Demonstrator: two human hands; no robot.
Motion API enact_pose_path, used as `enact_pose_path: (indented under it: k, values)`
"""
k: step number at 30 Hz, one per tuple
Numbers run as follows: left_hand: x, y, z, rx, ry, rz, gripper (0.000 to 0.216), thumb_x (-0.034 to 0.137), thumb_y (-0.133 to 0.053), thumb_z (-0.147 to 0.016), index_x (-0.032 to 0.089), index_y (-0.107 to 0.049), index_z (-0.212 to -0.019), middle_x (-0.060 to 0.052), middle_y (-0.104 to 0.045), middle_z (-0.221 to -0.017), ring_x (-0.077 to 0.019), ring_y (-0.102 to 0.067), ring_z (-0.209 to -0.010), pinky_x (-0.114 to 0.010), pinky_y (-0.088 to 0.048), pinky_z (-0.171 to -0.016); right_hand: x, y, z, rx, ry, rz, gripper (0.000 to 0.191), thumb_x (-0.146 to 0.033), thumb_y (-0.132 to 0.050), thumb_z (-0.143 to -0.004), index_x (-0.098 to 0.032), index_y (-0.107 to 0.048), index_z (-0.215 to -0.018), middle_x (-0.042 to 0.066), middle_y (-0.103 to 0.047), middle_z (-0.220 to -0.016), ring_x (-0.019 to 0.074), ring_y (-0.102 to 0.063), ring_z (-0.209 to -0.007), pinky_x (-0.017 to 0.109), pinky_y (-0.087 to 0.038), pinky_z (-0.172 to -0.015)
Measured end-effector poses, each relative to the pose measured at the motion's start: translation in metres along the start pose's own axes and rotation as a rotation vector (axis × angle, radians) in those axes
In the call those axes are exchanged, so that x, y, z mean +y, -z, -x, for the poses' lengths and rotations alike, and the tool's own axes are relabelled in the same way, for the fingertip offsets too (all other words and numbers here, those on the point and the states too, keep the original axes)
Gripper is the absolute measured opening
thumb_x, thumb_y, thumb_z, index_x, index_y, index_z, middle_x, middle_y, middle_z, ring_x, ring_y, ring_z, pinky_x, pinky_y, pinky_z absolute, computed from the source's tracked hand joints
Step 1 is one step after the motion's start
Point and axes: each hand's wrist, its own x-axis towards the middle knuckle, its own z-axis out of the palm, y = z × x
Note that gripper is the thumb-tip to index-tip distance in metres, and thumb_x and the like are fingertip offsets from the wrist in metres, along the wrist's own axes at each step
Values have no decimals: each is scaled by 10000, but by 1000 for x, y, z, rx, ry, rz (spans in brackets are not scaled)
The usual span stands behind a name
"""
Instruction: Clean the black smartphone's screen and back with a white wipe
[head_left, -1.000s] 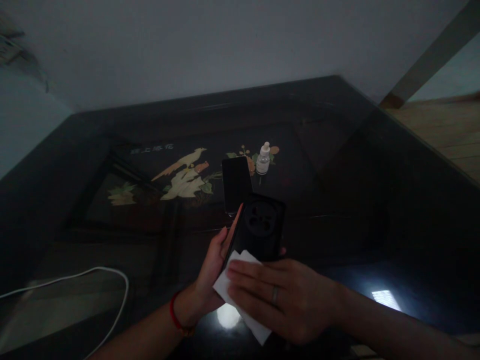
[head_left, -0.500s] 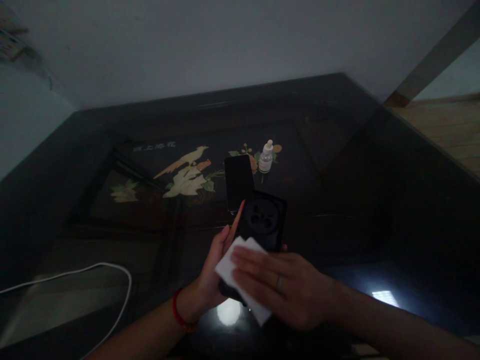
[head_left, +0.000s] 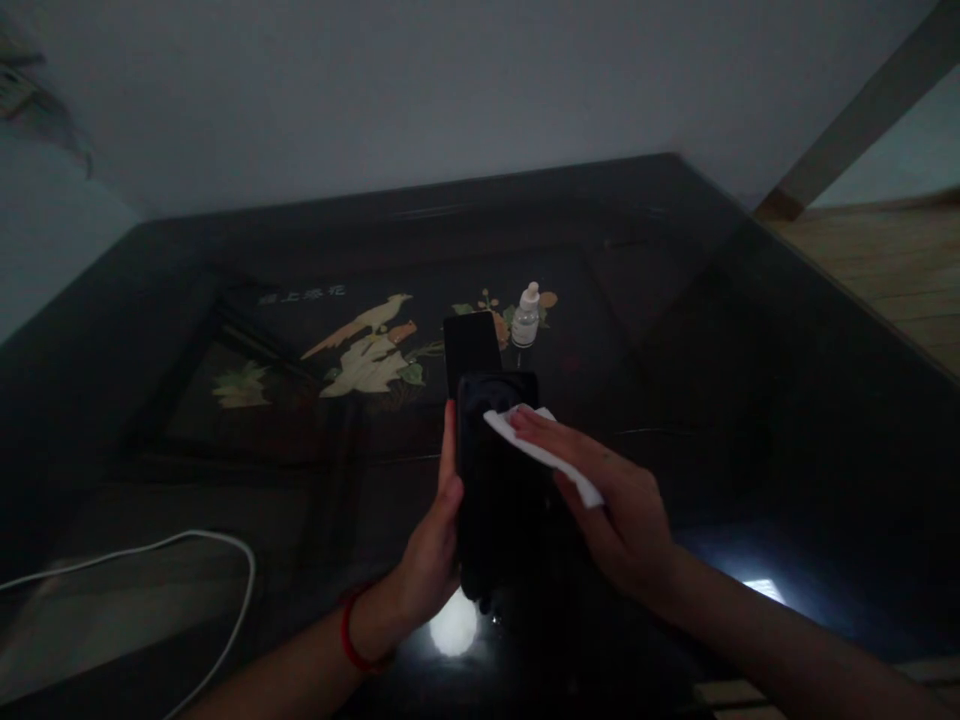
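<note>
A: Left hand?

B: Left hand (head_left: 431,555) is closed on the left long edge of the dark phone (head_left: 491,520), red bracelet (head_left: 349,635) at the wrist. Light is low, so I cannot tell how the fingers behind the phone lie.

A: Phone position?

B: In front of the person, in the left grip, back face up, round camera area at its far end. In this view that end overlaps the near part of a second phone (head_left: 471,350), which lies flat on the table (head_left: 712,300).

A: Right hand?

B: Right hand (head_left: 622,510) comes in from the right. Its grip pinches a folded white cloth (head_left: 551,462) between fingers and thumb; the cloth's leading corner lies over the camera area.

A: Surroundings?

B: Small bottle (head_left: 525,322), white cap, clear body, upright just right of the second phone. Pale bird inlay (head_left: 367,325) to the left of both, set in the glossy black tabletop. White cable (head_left: 187,535) curves along the near left, well apart from the phones.
</note>
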Motion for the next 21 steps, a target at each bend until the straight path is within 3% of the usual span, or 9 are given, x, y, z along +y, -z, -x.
enact_pose_path:
  k: [2,5,10,13,16,21]
  values:
    - [-6,5,5,-68,-43,-109,721,450,-533,-866,472,-109,-1449,78,-274,-1541,-171,-262,-1406,-305,-324,-1087,-5,0,-2,83,-146,-127,362,-170,-389,-951,-208,-549,-1273,62,-598,-1293,169,-530,-1228,346,-446,-1042]
    - [-12,10,8,-132,-44,-222,834,463,-564,-841,461,5,-1450,61,-169,-1573,-174,-165,-1435,-335,-261,-1123,-16,-5,-1,61,-114,-302,355,-189,-396,-954,-229,-563,-1264,46,-599,-1293,164,-543,-1214,333,-443,-1043]
    - [-13,15,5,-49,-162,-234,976,428,-688,-753,431,-20,-1465,-12,-369,-1501,-192,-329,-1376,-346,-272,-1116,-25,-11,5,19,-34,-451,332,-198,-404,-952,-203,-592,-1225,71,-619,-1264,167,-555,-1201,343,-446,-1036]
    - [-11,17,4,72,-222,-235,981,368,-730,-722,490,-79,-1446,17,-388,-1487,-193,-401,-1332,-353,-322,-1088,-25,-11,8,-12,-30,-497,327,-175,-405,-948,-182,-604,-1206,87,-638,-1234,155,-588,-1159,313,-473,-1002]
    - [-10,16,4,102,-279,-249,1044,310,-774,-675,472,-95,-1452,4,-435,-1453,-192,-437,-1304,-330,-344,-1073,-27,-9,6,3,-74,-526,316,-186,-416,-953,-208,-608,-1204,66,-646,-1224,145,-604,-1136,294,-484,-987]
    - [-10,15,3,144,-181,-200,1192,206,-881,-469,393,-223,-1446,-38,-599,-1275,-250,-509,-1232,-329,-423,-1003,-30,-6,4,-18,-91,-544,310,-246,-391,-975,-215,-608,-1195,65,-643,-1230,159,-584,-1164,316,-478,-997]
